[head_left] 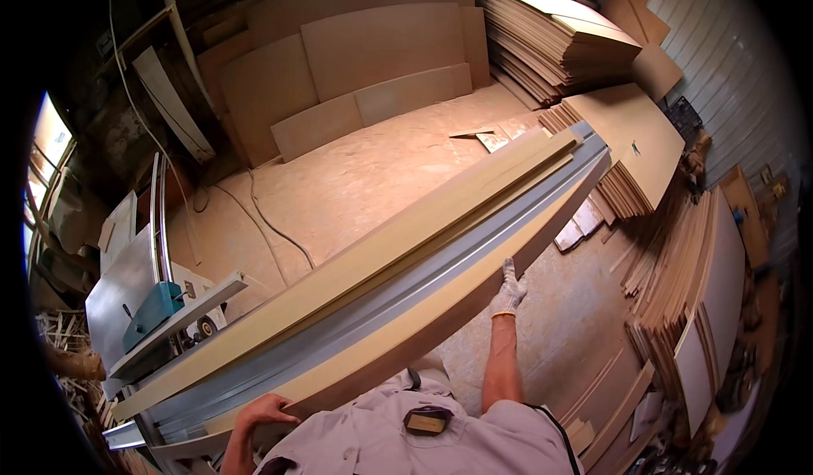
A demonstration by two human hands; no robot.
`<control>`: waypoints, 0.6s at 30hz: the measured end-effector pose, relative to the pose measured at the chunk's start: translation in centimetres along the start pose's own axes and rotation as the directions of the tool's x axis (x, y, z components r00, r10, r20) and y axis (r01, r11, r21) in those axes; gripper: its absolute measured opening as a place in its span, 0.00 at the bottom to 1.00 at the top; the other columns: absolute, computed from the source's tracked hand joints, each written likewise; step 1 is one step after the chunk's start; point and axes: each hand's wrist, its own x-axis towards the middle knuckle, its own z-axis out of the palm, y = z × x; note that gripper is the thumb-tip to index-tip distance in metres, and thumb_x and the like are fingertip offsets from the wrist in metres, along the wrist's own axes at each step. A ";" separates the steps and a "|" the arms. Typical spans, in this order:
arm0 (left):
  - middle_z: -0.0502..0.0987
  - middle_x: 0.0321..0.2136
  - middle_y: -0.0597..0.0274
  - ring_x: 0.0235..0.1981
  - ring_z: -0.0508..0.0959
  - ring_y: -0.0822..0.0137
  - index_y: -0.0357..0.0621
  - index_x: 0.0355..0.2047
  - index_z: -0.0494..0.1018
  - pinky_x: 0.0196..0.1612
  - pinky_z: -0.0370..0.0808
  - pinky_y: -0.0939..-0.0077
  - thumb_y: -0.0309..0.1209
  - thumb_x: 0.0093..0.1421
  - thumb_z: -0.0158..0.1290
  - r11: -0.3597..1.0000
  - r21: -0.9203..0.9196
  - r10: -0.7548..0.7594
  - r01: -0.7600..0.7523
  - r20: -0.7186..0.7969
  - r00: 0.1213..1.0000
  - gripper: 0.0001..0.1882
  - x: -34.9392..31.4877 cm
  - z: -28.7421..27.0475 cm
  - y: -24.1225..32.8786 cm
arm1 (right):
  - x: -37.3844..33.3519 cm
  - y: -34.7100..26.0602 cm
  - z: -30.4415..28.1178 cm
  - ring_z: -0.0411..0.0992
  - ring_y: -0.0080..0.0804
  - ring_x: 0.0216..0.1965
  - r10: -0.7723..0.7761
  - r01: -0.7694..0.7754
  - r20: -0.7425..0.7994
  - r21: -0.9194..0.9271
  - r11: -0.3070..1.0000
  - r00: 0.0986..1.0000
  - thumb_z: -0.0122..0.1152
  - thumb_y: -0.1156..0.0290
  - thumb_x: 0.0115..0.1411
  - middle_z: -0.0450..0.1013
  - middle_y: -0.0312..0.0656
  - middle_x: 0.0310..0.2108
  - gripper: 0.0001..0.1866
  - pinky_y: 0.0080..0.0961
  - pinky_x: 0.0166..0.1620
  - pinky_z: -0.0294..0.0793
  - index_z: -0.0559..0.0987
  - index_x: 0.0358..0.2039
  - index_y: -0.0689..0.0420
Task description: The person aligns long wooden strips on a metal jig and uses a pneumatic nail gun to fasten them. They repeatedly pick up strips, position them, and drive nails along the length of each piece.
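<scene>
A long tan board [398, 334] with a thick brown side edge lies along the near side of the grey metal saw table [373, 284]. My bare left hand [267, 411] holds its near left end, fingers bent over the edge. Farther along, my right hand [509, 292], in a white glove, grips the board's near side, with the fingers up against it and the thumb apart. Part of that grip is hidden. Beyond the metal strip, several long tan strips [356, 259] lie on the table, roughly parallel to the board.
At the left stands a teal saw unit [154, 316] with a pale fence bar [190, 318]. Cables [275, 225] trail over the dusty floor. Large panels [385, 52] lean at the back. Board stacks [635, 140] and leaning sheets [690, 297] line the right side.
</scene>
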 end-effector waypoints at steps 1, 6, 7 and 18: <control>0.78 0.24 0.64 0.29 0.72 0.73 0.40 0.37 0.81 0.35 0.71 0.71 0.48 0.55 0.69 0.995 0.082 -0.053 0.049 0.040 0.998 0.23 0.9 -0.2 -0.3 | 2.7 0.0 -0.5 0.76 0.34 0.46 -0.034 0.034 -0.005 -0.036 0.999 0.999 0.75 0.68 0.62 0.78 0.42 0.50 0.28 0.31 0.52 0.77 0.75 0.59 0.64; 0.74 0.23 0.75 0.27 0.69 0.77 0.44 0.32 0.81 0.31 0.67 0.75 0.46 0.56 0.71 0.962 -0.260 -0.100 0.083 -0.055 0.993 0.19 4.5 2.4 4.8 | 15.7 0.4 -2.3 0.77 0.34 0.44 -0.142 0.143 0.078 -0.011 0.990 0.987 0.73 0.67 0.63 0.79 0.42 0.49 0.24 0.31 0.49 0.78 0.77 0.55 0.65; 0.75 0.23 0.74 0.28 0.70 0.77 0.44 0.33 0.81 0.32 0.68 0.75 0.46 0.56 0.71 0.947 -0.309 -0.119 0.090 -0.077 0.990 0.19 5.3 2.2 6.3 | 17.3 0.9 -2.6 0.77 0.34 0.44 -0.162 0.160 0.107 0.026 0.987 0.981 0.73 0.68 0.63 0.79 0.42 0.48 0.23 0.31 0.49 0.78 0.77 0.55 0.65; 0.79 0.47 0.46 0.50 0.78 0.43 0.41 0.53 0.74 0.52 0.75 0.54 0.42 0.40 0.77 0.984 0.177 0.087 0.015 -0.553 0.828 0.41 20.7 5.5 13.4 | 31.8 2.8 -2.3 0.77 0.55 0.54 -0.090 0.100 0.049 -0.657 0.747 0.995 0.71 0.49 0.61 0.78 0.61 0.51 0.33 0.42 0.57 0.75 0.77 0.53 0.68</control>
